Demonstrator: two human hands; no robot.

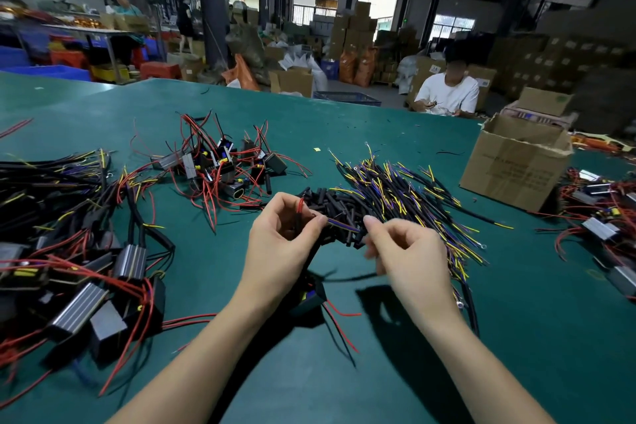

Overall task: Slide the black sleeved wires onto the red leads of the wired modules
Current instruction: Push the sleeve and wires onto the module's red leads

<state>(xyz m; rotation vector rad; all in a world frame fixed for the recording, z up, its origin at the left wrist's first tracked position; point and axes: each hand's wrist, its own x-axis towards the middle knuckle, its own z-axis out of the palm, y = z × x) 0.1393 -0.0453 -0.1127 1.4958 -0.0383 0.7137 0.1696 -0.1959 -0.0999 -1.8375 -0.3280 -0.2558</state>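
Left hand (282, 237) pinches a red lead (300, 206); right hand (402, 244) pinches a black sleeved wire (346, 226). Threading comes next, needing alignment.

Green table (344, 372): module piles (223, 162), sleeved wires (395, 193), cardboard box (512, 169).

Cardboard box (512, 169) on green table (516, 303)

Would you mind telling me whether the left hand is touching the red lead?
Touching. The head view shows the left hand pinching the red lead between its curled fingers, the lead's tip poking up above them.
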